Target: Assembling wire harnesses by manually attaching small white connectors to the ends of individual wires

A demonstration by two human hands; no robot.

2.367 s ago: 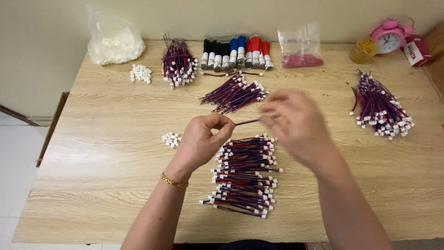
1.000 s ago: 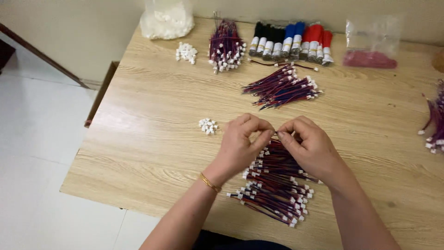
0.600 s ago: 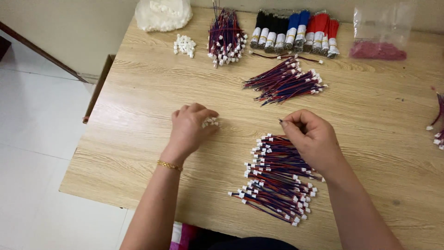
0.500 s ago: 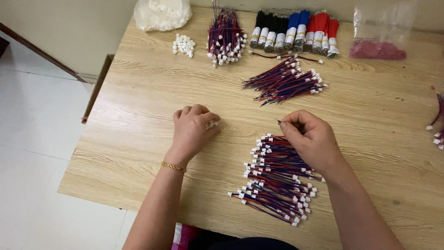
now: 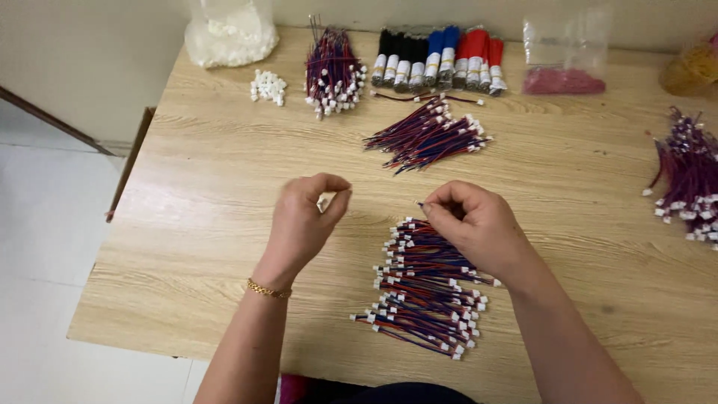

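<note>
Low in the centre of the frame, a stack of finished red-and-blue wire leads (image 5: 426, 288) with white plugs, lying flat on the wooden table (image 5: 187, 247). Just above its upper end, the right hand (image 5: 475, 224), forearm rising from the lower right corner, knuckles up, thumb and forefinger pinched on the tip of a thin wire (image 5: 421, 203) that barely shows past the fingertips. To its left, well apart from the stack, the left hand (image 5: 307, 221), forearm coming up from the bottom edge with a gold bracelet (image 5: 268, 289) at the wrist, raised off the table, fingers curled, thumb and forefinger closed on what looks like a small white connector (image 5: 321, 202), though too small to tell for sure. Farther up, mid-frame, a loose fan of unplugged wires (image 5: 426, 135). At the right edge, another heap of plugged leads (image 5: 688, 183). Along the top: a small pile of white connectors (image 5: 268, 86) at upper left, a tied bundle of leads (image 5: 333, 67) beside it, a white-filled plastic bag (image 5: 228, 30) behind, a row of black, blue and red wire bundles (image 5: 437, 60), and a clear bag holding pink bits (image 5: 565, 56) at upper right.
</note>
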